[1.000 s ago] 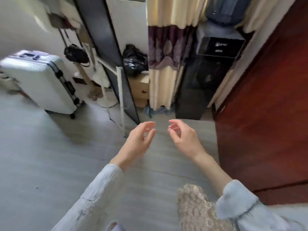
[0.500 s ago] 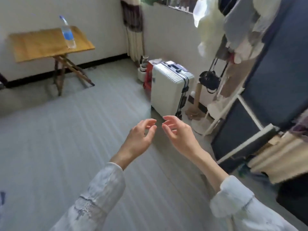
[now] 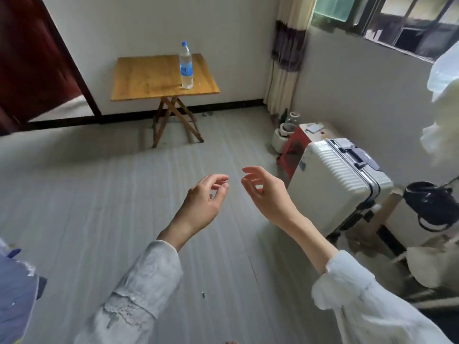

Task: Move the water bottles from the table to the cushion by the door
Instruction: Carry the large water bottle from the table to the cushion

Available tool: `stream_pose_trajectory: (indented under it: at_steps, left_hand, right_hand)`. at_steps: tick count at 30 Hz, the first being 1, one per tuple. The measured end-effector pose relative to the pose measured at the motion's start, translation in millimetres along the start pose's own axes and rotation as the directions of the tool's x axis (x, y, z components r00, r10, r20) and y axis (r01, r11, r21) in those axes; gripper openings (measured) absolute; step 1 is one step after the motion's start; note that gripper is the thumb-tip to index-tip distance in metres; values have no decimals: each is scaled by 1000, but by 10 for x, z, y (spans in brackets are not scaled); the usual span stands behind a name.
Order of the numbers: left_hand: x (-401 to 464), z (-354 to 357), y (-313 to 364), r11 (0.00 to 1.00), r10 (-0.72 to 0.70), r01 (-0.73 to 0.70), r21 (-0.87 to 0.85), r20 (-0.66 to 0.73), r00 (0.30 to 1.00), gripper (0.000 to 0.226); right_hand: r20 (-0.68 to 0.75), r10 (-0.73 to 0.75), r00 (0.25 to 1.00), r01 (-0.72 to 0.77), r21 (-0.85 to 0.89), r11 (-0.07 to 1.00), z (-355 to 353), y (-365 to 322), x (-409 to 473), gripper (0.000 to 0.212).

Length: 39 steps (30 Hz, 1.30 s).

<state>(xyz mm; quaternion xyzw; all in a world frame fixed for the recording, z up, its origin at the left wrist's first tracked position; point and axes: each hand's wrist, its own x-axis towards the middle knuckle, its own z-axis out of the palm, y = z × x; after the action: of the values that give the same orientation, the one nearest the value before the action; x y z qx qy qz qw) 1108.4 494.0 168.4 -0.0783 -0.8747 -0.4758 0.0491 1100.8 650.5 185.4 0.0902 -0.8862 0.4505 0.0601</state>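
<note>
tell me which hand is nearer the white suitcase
Right. The right hand hangs just left of the white suitcase, almost at its edge; the left hand is farther left, beyond the right one. Both hold nothing.

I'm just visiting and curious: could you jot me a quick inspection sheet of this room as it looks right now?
Surface: wooden folding table against the far wall, on crossed legs.
Job's things: one water bottle upright on the table, blue cap on; the cushion is not in view.
Clutter: white suitcase, red stool with small items, black bag.
Hands: left hand and right hand raised, fingers loosely curled, holding nothing.
Cables: nothing seen.
Surroundings: grey floor, dark red door, curtain, window.
</note>
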Motion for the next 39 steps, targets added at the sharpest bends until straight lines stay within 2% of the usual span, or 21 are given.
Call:
stream_pose_trajectory:
  at_steps: [10, 15, 21, 30, 39]
  left_hand:
    - [2076, -328, -804, 997, -72, 72, -5, -90, 993, 24]
    - [3356, -706, -1340, 998, -68, 68, -12, -108, 992, 24]
    - [4883, -1195, -1681, 999, -44, 42, -18, -147, 988, 24]
    - [6687, -1238, -2486, 994, -110, 108, -28, -94, 989, 21]
    - [8642, -1410, -3031, 975, -216, 205, -90, -136, 967, 16]
  right_hand:
    - [120, -65, 991, 64, 17, 998, 578, 316, 2322, 26]
    - [117, -90, 989, 89, 17, 996, 973, 381, 3744, 26]
    - [112, -100, 989, 97, 34, 995, 1247, 322, 5283, 27]
    - [165, -85, 983, 82, 27, 996, 1633, 837, 7225, 28]
    - [217, -81, 973, 68, 67, 995, 1851, 1191, 9378, 27]
